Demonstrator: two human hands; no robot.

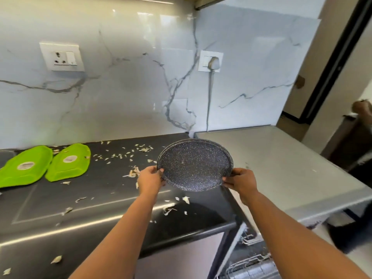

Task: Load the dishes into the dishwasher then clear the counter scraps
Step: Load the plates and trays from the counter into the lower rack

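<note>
The dark desk (100,198) is the landmark here, running wide across the lower left with a marble-veined wall behind it. Butted against its right end stands a pale grey unit (281,168), and below the desk's right corner the wire rack of the open dishwasher (249,264) shows, only partly in view.

At the desk's left end lie two green trays (46,164), side by side and touching or nearly so, each with a round label. Above the desk's right edge, held clear of the surface and tipped up toward the camera, is the speckled dark plate (194,165).

The left hand (150,178) pinches the plate's left rim, thumb on the face; the right hand (240,180) grips the lower right rim the same way. Both grips are clamped on the plate.

Smallest of all, pale scraps (132,173) are strewn over the desk from its back edge to its front, thickest just left of the plate.

My judgement is that the plate is on its way down to the rack. The holds sit only on the rim, so a slick or wet edge could let it slip on the way down. Swinging it low could knock the desk's corner, and a careless sweep of a forearm could push scraps off the front edge to the floor or into the rack.
</note>
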